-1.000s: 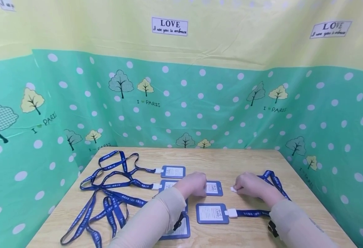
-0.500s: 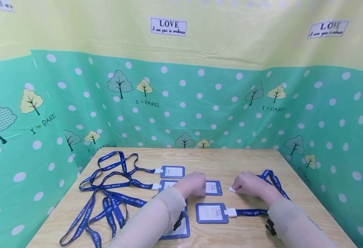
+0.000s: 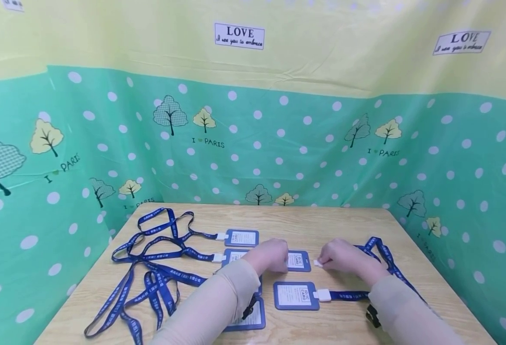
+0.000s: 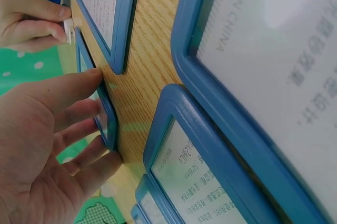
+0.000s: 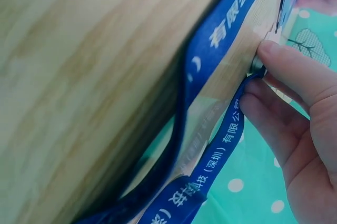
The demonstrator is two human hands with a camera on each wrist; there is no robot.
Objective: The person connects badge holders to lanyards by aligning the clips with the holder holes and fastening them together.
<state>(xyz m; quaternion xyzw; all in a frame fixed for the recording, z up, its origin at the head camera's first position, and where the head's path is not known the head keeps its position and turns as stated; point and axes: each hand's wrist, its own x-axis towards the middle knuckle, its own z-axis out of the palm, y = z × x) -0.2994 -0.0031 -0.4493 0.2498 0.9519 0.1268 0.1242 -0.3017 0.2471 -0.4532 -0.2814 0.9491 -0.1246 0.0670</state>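
Near the middle of the table my left hand [image 3: 272,256] grips a blue ID card holder [image 3: 298,261] by its edges; its slotted end points right. In the left wrist view, the thumb and fingers of that hand [image 4: 50,124] lie along the card holder [image 4: 109,116]. To the right, my right hand [image 3: 343,257] pinches the white clip [image 3: 317,263] of a dark blue lanyard [image 3: 380,247]. A small gap separates clip and holder in the head view. In the right wrist view, the lanyard strap [image 5: 224,140] trails down from my right fingers [image 5: 271,50].
Just in front lies another card holder [image 3: 296,296], joined by a white clip [image 3: 323,294] to a lanyard running right. Several more card holders, one at the back [image 3: 243,237], form a column left of centre. Their lanyards [image 3: 162,258] tangle across the left. A printed curtain [image 3: 278,158] surrounds the table [image 3: 322,220].
My right hand has moved slightly left with the clip, narrowing the gap to the card holder. The left hand keeps its hold in the same place.
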